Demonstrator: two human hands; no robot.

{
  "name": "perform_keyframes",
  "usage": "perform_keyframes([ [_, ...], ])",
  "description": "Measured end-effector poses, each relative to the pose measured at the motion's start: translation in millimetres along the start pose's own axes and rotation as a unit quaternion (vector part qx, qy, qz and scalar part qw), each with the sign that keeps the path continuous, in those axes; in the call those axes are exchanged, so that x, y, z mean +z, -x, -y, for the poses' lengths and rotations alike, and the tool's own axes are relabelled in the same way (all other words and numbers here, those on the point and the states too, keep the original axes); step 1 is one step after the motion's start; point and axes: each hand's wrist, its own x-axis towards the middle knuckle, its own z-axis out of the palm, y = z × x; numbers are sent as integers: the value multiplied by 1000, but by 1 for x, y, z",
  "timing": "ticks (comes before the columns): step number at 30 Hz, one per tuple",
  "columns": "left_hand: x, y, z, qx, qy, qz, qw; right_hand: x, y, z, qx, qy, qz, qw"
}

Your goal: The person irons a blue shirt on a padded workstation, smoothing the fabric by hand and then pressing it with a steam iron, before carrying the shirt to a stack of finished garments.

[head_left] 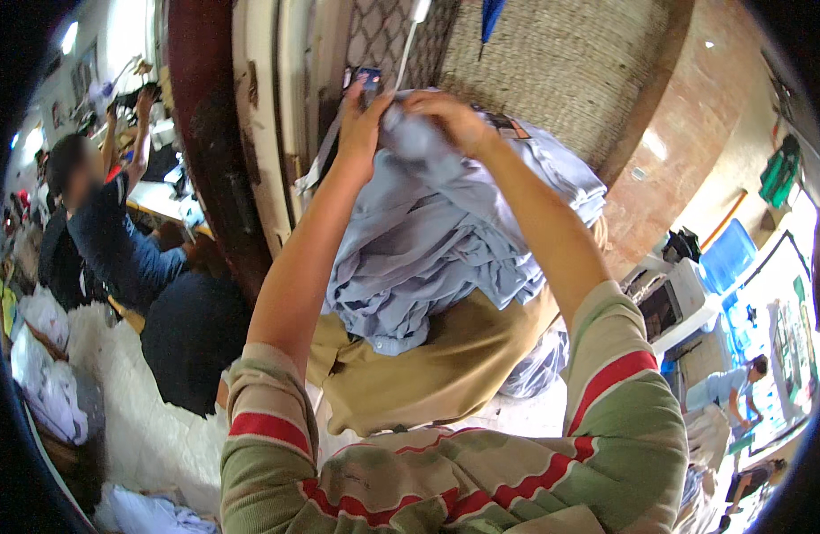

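Observation:
A large heap of light blue-grey shirts (437, 231) lies in front of me, crumpled, with folds and a buttoned edge at its near end. My right hand (454, 120) is closed on a bunched piece of light blue shirt (417, 142) at the top of the heap; the cloth is smeared by motion. Beside that cloth, to the left, is my left hand (363, 125), its thumb and fingers spread apart and the thumb close to the fabric. A small dark rectangular thing (369, 76) shows just past its fingers. I cannot tell whether the hand touches it.
Khaki cloth (410, 374) lies under the shirts, near a clear plastic bag (539, 365). A woven mat (552, 71) stands behind. At left, past a dark post (216, 133), a person (116, 222) sits with raised arms. Another person (730, 392) bends over at far right.

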Motion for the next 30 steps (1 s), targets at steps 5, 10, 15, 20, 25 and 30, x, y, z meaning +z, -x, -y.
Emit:
perform_keyframes([
  [5,-12,20,9,150,-41,-54,986,-1,-4,2,165,-170,42,971],
  [10,-53,23,0,115,-112,-109,981,-72,16,1,198,-24,-54,978],
  [15,-106,36,-13,16,-179,-147,973,-170,44,-43,234,99,-133,958],
  [20,-75,45,-14,204,-648,-195,707,-240,65,-108,216,222,-59,949],
  [25,36,-5,12,224,-709,21,668,-296,79,-163,224,239,-21,945],
  [30,87,-93,60,-33,-844,85,528,-322,84,-199,255,324,-7,911],
])
